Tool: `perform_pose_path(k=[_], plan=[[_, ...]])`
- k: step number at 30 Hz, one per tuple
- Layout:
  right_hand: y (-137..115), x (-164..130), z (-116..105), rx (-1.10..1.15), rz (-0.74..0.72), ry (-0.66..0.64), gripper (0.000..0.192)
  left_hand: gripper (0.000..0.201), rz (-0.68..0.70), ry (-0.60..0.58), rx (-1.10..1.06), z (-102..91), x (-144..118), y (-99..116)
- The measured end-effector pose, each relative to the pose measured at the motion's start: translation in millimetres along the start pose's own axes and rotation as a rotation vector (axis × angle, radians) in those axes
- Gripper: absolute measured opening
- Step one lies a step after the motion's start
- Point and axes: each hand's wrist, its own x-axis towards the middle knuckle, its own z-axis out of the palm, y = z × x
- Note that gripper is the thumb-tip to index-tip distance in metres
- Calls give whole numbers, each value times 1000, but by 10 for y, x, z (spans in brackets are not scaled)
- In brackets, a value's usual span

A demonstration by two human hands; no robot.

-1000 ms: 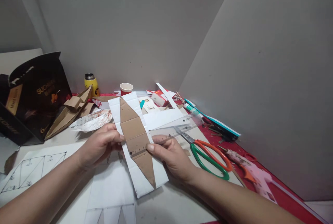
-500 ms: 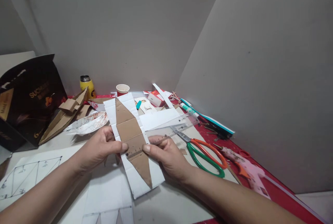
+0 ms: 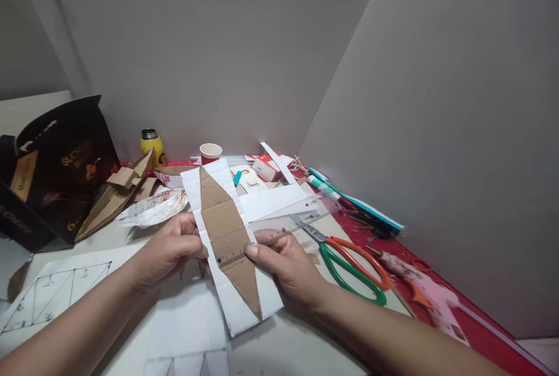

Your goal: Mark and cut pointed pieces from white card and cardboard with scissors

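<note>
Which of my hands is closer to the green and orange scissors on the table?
Right. Your right hand holds the clear plastic ruler just left of the green-and-orange-handled scissors; your left hand is farther away, beyond the brown cardboard diamond.

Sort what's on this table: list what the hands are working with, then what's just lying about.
In hand: left hand, right hand, brown cardboard shape, white sheet, clear ruler.

Lying about: scissors, paper cup, yellow bottle, dark bag.

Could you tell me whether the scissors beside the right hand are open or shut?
Shut. The scissors lie flat on the table, their blades together in one point by the clear ruler, and the orange and green handle loops sit close alongside each other.
</note>
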Motion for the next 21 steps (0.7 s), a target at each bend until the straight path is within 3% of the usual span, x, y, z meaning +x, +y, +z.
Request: perform_pose_path(k=[6,21], plan=[[-24,2,3,-1,1,-4,23,23,9,-36,-24,26,-11,25],[2,-4,10,38,0,-18,23,30,13,0,90,-22,-28,-19]])
